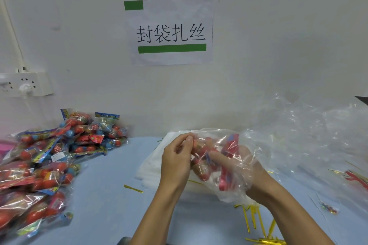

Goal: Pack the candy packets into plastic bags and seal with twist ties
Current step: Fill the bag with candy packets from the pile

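Observation:
In front of me both hands hold a clear plastic bag (pixel 237 187) above the blue table (pixel 107 195). Red candy packets (pixel 205 167) sit inside it. My left hand (pixel 176 159) pinches the bag's open edge at the top left. Seen through the film, my right hand (pixel 237 163) is wrapped in the bag and grips the packets, thumb across them. A big pile of red and blue candy packets (pixel 43 163) lies at the left. Gold twist ties (pixel 258 223) are scattered near my right forearm, and a single gold tie (pixel 133 188) lies mid-table.
A stack of flat white plastic bags (pixel 153 165) lies under my hands. Crumpled clear bags (pixel 310 137) heap up at the right by the wall. A paper sign (pixel 169 31) hangs on the wall, and a power strip (pixel 25 83) is mounted at the left.

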`<action>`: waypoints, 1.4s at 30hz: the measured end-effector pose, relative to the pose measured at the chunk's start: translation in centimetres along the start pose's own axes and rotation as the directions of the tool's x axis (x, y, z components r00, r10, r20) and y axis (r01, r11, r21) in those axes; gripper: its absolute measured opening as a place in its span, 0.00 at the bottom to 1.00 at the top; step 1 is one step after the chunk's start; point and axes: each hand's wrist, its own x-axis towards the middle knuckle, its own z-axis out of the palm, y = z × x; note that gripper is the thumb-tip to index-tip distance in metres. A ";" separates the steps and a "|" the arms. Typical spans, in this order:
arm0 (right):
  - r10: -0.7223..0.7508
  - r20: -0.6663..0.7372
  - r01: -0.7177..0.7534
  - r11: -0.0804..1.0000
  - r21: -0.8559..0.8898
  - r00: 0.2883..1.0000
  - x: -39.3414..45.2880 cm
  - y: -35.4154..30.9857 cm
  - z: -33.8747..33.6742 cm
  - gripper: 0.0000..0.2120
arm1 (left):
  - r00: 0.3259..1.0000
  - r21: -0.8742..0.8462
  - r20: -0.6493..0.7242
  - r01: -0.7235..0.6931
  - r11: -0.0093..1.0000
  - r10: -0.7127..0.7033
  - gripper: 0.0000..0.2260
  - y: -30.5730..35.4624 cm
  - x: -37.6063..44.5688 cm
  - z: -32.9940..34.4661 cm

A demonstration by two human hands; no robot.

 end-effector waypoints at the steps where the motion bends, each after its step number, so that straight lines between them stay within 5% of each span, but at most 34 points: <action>1: -0.009 0.002 0.009 1.000 0.001 1.000 0.1 0.5 -0.4 0.05 | 1.000 0.019 -0.006 -0.008 1.000 0.008 0.11 -0.1 0.0 0.0; 7: 0.000 0.059 0.009 0.989 -0.146 0.998 0.2 0.5 -0.7 0.03 | 0.994 0.169 0.034 -0.103 0.980 0.099 0.10 -0.4 0.1 -0.3; 18: 0.066 -0.071 -0.089 0.913 -0.398 0.995 0.8 1.0 0.7 0.08 | 0.984 0.191 0.165 -0.105 0.976 0.074 0.07 -0.4 -0.6 0.5; 25: -0.071 0.075 0.094 0.926 -0.366 0.995 0.4 0.2 1.2 0.04 | 0.994 0.205 -0.105 0.000 0.979 0.022 0.11 -0.7 0.1 -0.2; 34: 0.042 0.250 0.088 0.869 -0.486 0.967 -0.6 -1.6 2.4 0.15 | 0.896 0.229 -0.431 0.224 0.947 -0.108 0.11 -1.3 0.9 -1.9; 36: -0.087 0.178 0.153 0.902 -0.405 0.980 -0.7 -2.1 2.1 0.16 | 0.860 0.168 -0.477 0.290 0.942 -0.179 0.11 -1.7 1.3 -2.5; 39: -0.279 -0.172 0.248 0.952 -0.182 0.945 -0.5 -3.0 1.2 0.14 | 0.844 0.120 -0.481 0.330 0.936 -0.235 0.11 -2.1 1.5 -2.6; 42: -0.329 -0.453 0.203 0.930 -0.306 0.829 0.0 -2.0 -1.3 0.14 | 0.856 0.124 -0.458 0.326 0.937 -0.238 0.11 -2.2 1.4 -2.3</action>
